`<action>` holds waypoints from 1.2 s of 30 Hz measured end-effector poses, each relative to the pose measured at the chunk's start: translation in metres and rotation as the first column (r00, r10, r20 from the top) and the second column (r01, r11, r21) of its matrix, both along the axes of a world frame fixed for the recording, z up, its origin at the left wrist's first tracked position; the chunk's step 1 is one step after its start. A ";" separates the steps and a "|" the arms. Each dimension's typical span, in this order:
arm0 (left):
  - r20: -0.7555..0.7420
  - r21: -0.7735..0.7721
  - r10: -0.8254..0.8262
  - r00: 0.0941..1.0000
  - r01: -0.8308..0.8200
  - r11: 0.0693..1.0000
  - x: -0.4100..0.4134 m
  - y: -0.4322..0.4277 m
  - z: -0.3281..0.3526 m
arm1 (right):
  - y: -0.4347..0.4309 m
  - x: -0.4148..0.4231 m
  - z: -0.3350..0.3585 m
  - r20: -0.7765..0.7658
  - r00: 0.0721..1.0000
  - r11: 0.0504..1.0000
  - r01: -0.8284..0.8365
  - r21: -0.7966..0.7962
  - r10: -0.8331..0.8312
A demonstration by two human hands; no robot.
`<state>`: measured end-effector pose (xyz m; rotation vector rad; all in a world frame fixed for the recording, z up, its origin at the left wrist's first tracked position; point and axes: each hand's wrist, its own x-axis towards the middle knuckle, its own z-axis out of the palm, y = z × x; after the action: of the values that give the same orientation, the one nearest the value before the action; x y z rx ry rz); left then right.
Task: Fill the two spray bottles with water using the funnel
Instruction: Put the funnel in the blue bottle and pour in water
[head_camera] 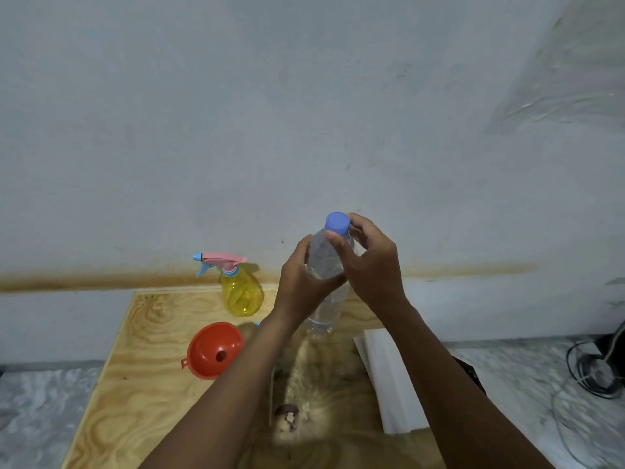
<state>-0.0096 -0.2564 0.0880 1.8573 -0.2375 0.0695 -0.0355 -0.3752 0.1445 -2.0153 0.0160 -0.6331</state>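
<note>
A clear water bottle [325,262] with a blue cap [337,223] is held upright above the plywood board [142,350]. My left hand [302,286] wraps around its body. My right hand [368,262] has thumb and fingers pinched on the cap. A yellow spray bottle [241,292] with a pink and blue trigger head stands at the board's far edge, left of the hands. An orange funnel [214,350] lies on its side in front of it. A second spray bottle is mostly hidden behind my left forearm; only a blue bit [257,323] shows.
A white folded sheet or box [389,374] lies on the board's right side. Black coiled cables [595,370] sit on the marble floor at far right. A pale wall with a rust-coloured stain rises right behind the board. A small brown knot or object [287,412] lies near the board's front.
</note>
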 end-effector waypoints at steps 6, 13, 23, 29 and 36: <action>-0.047 0.003 0.031 0.998 -0.031 1.000 -0.052 -0.005 -0.007 | -0.009 -0.049 -0.004 -0.063 0.997 0.999 -0.038 0.032 0.040; -0.085 -0.021 0.073 0.994 -0.075 0.997 -0.089 -0.008 -0.014 | -0.013 -0.083 -0.013 -0.120 0.989 0.995 -0.077 0.067 0.085; 0.001 -0.019 0.091 0.996 -0.091 0.996 -0.112 -0.012 -0.011 | -0.024 -0.088 -0.008 -0.161 0.964 0.975 -0.198 0.097 0.212; 0.037 -0.062 0.053 0.998 -0.051 0.997 -0.111 -0.007 0.008 | -0.032 -0.084 0.005 -0.190 0.960 0.974 -0.220 -0.046 0.208; 0.016 -0.081 0.027 1.000 -0.025 0.996 -0.113 -0.008 0.016 | -0.029 -0.078 0.028 -0.233 0.958 0.935 -0.231 -0.269 0.169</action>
<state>-0.1227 -0.2639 0.1035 1.7799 -0.2194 0.1119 -0.1137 -0.4038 0.1725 -2.3268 -0.1690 -0.3055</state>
